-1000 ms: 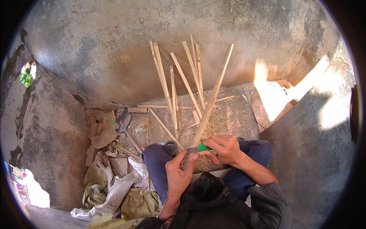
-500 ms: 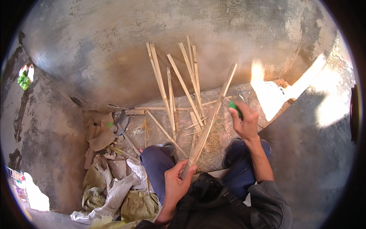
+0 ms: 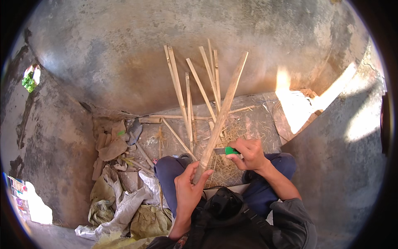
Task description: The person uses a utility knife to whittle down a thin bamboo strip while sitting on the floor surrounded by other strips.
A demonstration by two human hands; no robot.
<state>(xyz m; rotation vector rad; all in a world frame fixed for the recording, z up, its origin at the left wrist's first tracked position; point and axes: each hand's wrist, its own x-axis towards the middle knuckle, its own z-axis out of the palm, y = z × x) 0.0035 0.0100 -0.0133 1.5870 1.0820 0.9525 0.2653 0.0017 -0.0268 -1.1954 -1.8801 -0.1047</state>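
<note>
Tan wood: the strip [image 3: 221,118] is slanting over the left side of the shavings [image 3: 224,170], its far end pointing beyond them toward the wall [image 3: 124,62]. Left hand [image 3: 189,184], near-left of the shavings: I am clasping the strip's near end. Right hand [image 3: 251,154], above the shavings: I am gripping a green-handled knife [image 3: 232,150], its blade [image 3: 220,150] sitting at the strip's right edge; whether it is biting, I cannot tell.

Judgement: I am apparently trimming that edge. Good work is calling for a shallow blade angle, light even pressure, strokes running with the grain, and the left hand well clear of the blade's path. The joint [image 3: 203,164] could be catching the blade.

Appearance: the strip is looking long, straight and flat-faced, narrowing toward its far end and darkening near my clasp. Other strips [image 3: 177,83] are standing far-left of the shavings.
</note>
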